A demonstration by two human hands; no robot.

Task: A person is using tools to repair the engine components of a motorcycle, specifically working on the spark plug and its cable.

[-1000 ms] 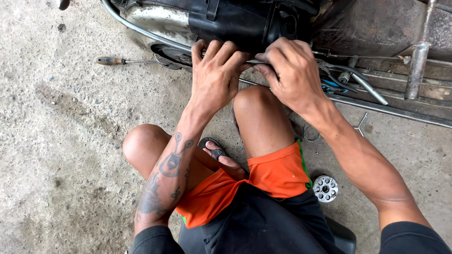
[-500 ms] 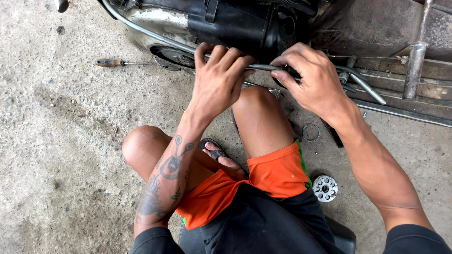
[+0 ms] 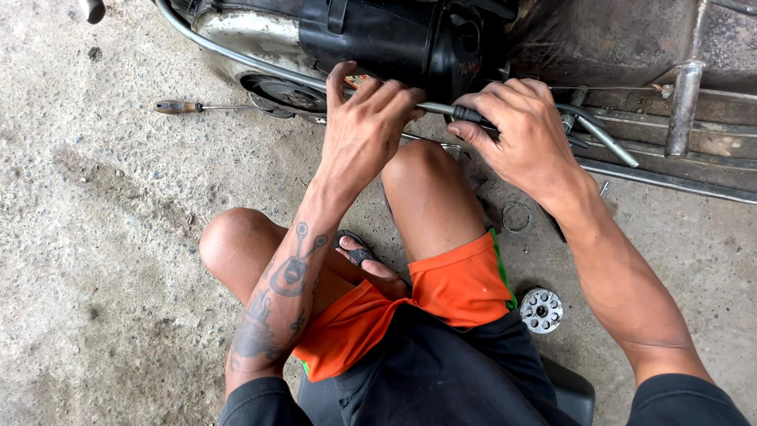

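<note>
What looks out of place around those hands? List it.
Loose parts lie on the concrete floor, not gathered together: a screwdriver far left, a wire ring by the right knee, and a round perforated metal disc beside the stool. Both hands, left hand and right hand, grip the metal tube.

This is looking like a motorcycle repair workshop, or a yard serving as one. A person is squatting on a rough, stained concrete floor (image 3: pixel 102 237) beside the underside of a motorbike (image 3: pixel 378 39), its worn metal frame rail (image 3: pixel 678 170) showing. A screwdriver (image 3: pixel 185 106), a loose wire ring (image 3: pixel 516 217) and a round perforated metal part (image 3: pixel 542 310) are lying on the floor.
</note>
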